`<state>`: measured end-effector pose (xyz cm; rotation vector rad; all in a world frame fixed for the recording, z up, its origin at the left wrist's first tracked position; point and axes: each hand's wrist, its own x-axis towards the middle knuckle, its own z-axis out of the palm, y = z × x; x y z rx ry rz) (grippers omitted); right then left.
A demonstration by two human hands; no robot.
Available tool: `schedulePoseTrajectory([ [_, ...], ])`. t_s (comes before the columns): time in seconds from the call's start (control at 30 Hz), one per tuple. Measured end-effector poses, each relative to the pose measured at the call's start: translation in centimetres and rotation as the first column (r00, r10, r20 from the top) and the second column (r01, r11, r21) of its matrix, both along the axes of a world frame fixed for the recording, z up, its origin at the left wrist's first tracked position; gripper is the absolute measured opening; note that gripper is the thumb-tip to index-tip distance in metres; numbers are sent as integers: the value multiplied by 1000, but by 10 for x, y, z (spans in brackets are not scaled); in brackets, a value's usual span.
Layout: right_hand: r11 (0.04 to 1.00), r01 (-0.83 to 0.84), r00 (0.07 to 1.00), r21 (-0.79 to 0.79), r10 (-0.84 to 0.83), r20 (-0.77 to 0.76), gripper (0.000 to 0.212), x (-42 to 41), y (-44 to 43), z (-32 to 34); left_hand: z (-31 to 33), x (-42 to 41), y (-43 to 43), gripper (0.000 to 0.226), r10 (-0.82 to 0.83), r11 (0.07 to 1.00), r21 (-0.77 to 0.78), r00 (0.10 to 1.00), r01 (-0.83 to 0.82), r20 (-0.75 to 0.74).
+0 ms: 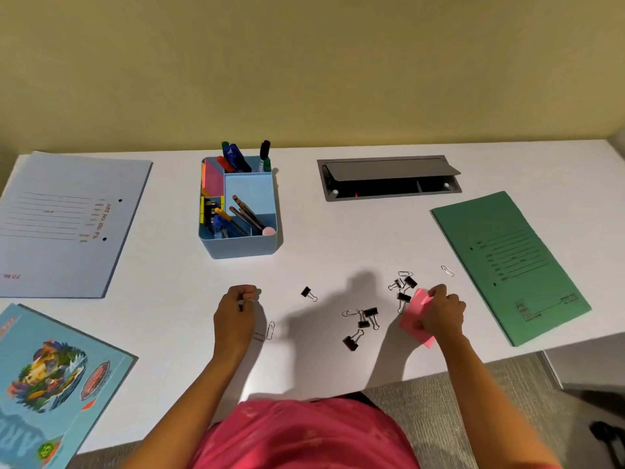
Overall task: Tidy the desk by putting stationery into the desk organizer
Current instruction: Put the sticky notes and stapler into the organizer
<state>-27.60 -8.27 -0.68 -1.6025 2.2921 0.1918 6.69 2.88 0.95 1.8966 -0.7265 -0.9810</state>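
Note:
A light blue desk organizer (248, 247) stands at the middle of the white desk, holding markers, pencils, sticky notes and clips. My left hand (236, 308) is curled on the desk in front of it, pinching a small dark thing that I cannot make out. A paper clip (270, 330) lies just right of that hand. My right hand (443, 313) grips a pink sticky-note pad (414, 316), tilted up off the desk. Several black binder clips (368, 316) and paper clips are scattered between my hands, with one binder clip (307, 293) lying apart.
A pale blue folder (64, 218) lies at far left and a green folder (507, 262) at right. A blue illustrated book (50, 377) sits at the near left corner. A grey cable hatch (389, 177) is open at the back. One paper clip (447, 271) lies by the green folder.

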Motion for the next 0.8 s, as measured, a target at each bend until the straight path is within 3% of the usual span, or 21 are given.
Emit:
schedulePoseTrajectory([
  [0.13,1000,-10,994,-8,9,-108,45,2,-5,4,7,-4,-2,26,16,1000,7,999,-16,-28],
  [0.3,964,-100,993,-245,80,-88,12,4,2,8,15,-11,-6,26,19,1000,15,999,-19,-37],
  [0.47,834,-279,959,-476,271,-87,25,23,7,34,22,-16,-13,24,9,999,33,997,-7,-80],
  [0.6,726,-357,919,-588,386,-80,25,51,11,77,26,-20,-20,23,-89,995,26,991,92,-102],
  [0.7,750,-211,886,-627,418,202,29,81,12,103,38,-25,-27,20,-227,974,-28,961,226,-156],
  [0.8,835,1,723,-551,380,577,32,114,10,126,55,-30,-37,19,-311,950,-97,926,296,-216],
])
